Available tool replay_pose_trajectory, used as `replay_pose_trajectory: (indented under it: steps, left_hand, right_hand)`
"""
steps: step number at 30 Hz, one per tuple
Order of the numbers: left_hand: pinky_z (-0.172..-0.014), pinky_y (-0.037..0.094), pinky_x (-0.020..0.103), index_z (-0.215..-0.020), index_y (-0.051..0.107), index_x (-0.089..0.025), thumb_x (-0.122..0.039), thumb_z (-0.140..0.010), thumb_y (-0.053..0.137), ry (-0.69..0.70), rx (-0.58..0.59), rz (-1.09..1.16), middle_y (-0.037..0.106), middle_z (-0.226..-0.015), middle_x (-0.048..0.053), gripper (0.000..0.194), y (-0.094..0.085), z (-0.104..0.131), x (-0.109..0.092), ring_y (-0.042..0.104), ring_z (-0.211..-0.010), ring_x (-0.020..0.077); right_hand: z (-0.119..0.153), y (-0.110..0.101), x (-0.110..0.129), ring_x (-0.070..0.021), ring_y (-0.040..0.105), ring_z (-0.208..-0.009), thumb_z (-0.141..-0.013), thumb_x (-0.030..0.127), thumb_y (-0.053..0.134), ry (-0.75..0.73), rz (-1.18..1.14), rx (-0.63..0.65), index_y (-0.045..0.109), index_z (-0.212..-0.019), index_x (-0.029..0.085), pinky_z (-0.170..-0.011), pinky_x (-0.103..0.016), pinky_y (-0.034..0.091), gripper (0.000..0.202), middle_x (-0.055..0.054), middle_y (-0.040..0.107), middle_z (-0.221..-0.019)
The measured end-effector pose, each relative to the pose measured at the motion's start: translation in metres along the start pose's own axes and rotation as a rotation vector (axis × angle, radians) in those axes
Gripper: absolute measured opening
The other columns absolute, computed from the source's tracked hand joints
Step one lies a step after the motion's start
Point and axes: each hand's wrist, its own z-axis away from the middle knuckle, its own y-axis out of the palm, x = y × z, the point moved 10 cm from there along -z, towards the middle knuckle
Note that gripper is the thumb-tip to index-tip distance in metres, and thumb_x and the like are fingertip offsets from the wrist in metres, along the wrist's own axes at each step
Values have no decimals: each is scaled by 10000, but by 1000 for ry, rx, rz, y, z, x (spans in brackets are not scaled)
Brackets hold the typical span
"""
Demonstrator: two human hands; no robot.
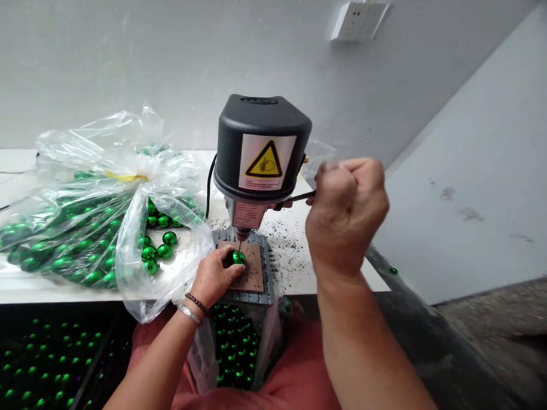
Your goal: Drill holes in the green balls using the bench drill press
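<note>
A shiny green ball [239, 257] rests on a brown board [252, 275] on the drill press base [267, 295]. My left hand [215, 273] is closed on it, thumb and fingers at its sides. Right above the ball stands the thin drill bit [240, 246]; whether the tip touches it I cannot tell. The drill press [264, 124] has a dark housing with a yellow warning label. My right hand [347, 210], in a fist, grips the black feed lever [302, 197] at the press's right side.
A clear plastic bag [88, 222] of green balls lies open at left, with several loose balls [164, 251] at its mouth. Another bag of balls [233, 341] hangs below the table edge. Dark shavings [292, 262] surround the base. A dark crate [39, 352] of balls is at lower left.
</note>
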Motion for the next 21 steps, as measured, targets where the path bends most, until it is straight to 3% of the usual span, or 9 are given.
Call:
replay_pose_trajectory:
  steps: [4, 10, 12, 15, 17, 19, 21]
  left_hand:
    - [-684, 441, 248, -989, 618, -176, -309, -695, 592, -21, 31, 73, 654, -831, 5, 324, -8, 13, -1, 583, -755, 147]
    - [-737, 462, 248, -1105, 589, -182, -411, -713, 595, 124, 252, 104, 651, -984, 44, 455, -17, 40, -22, 588, -822, 149]
    - [-749, 467, 267, -1092, 600, -178, -437, -747, 550, 113, 133, 40, 651, -991, 58, 434, -36, 32, -14, 587, -817, 155]
    - [-834, 446, 326, -1063, 614, -141, -387, -802, 475, 6, -246, -205, 637, -1033, 103, 384, -86, 10, 18, 578, -896, 199]
    - [-925, 387, 384, -1100, 591, -109, -315, -809, 453, -96, -404, -453, 594, -1107, 152, 382, -109, -4, 41, 514, -1058, 260]
    - [-901, 396, 413, -1174, 533, -92, -295, -788, 462, -219, -405, -618, 550, -1152, 190, 442, -117, -19, 67, 496, -1081, 300]
    - [-856, 418, 417, -1190, 515, -115, -260, -773, 460, -238, -285, -729, 553, -1134, 184, 445, -109, -32, 83, 524, -1032, 309]
  right_hand:
    - [-20, 12, -6, -45, 390, -477, -801, 465, 381, 91, 24, 75, 405, -657, 179, -523, -225, 331, 321, 59, 410, -534]
    - [-14, 12, -10, -43, 412, -484, -796, 473, 379, 67, -17, 81, 408, -673, 177, -494, -214, 322, 322, 52, 409, -587]
    - [-14, 12, -10, -41, 417, -488, -796, 468, 380, 64, -26, 74, 409, -676, 176, -487, -211, 324, 317, 48, 408, -606]
    - [-14, 13, -11, -41, 412, -490, -794, 470, 378, 71, -26, 75, 404, -672, 176, -480, -211, 323, 319, 46, 401, -606]
    - [-15, 12, -11, -42, 410, -492, -790, 477, 377, 79, -26, 77, 402, -668, 176, -479, -212, 326, 326, 45, 403, -605]
    - [-15, 12, -11, -43, 412, -496, -786, 482, 378, 83, -25, 78, 406, -670, 176, -480, -215, 333, 329, 43, 409, -611]
    - [-14, 12, -11, -43, 416, -501, -786, 473, 381, 88, -28, 76, 410, -676, 175, -482, -217, 340, 319, 40, 416, -624]
